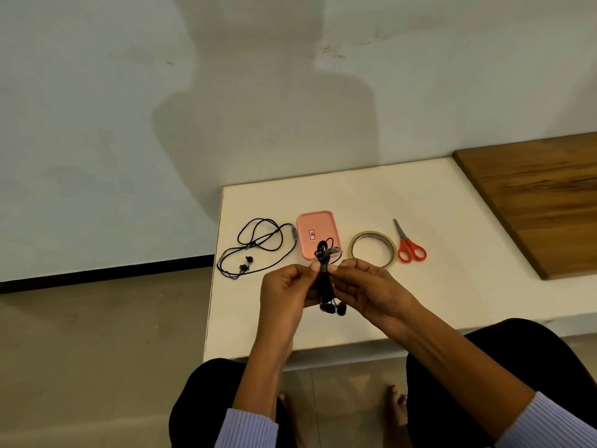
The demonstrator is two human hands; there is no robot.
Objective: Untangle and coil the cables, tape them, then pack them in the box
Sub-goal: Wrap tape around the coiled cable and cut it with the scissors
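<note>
I hold a coiled black earphone cable (324,276) upright above the white table (452,286). My left hand (286,294) and my right hand (368,286) both pinch the bundle from either side. A strip of clear tape (331,251) sticks out near the bundle's top, and the earbuds hang at its bottom. A second black earphone cable (255,245) lies loose and spread out on the table to the left. The pink box (316,236) sits closed behind my hands.
A roll of clear tape (371,248) lies right of the box, with red-handled scissors (408,245) beside it. A wooden board (542,202) covers the table's right part. The table's left edge drops to the floor close to the loose cable.
</note>
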